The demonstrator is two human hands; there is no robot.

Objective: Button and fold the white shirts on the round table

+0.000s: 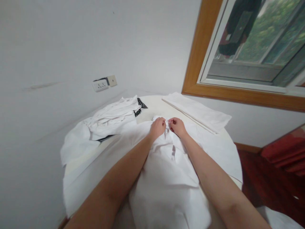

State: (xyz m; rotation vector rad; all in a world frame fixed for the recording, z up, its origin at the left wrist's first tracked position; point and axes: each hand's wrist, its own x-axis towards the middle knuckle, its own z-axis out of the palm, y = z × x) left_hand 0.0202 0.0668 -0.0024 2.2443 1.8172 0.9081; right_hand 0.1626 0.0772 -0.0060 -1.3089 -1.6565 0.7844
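A white shirt (166,187) lies spread over the round table, its front part bunched and hanging towards me over the near edge. White cloth also stretches out flat to the left and right under my forearms. My left hand (158,126) pinches the shirt near its top, around the collar area. Close beside it, my right hand (177,127) grips the same spot with curled fingertips, a small gap between the two hands. What exactly lies between the fingertips is too small to make out.
A heap of white clothes with black striped parts (114,114) lies on the table's left. At the back right is a folded white cloth (197,111). The cream tabletop (152,103) meets a wall with a socket (100,85); a wood-framed window (238,95) stands right.
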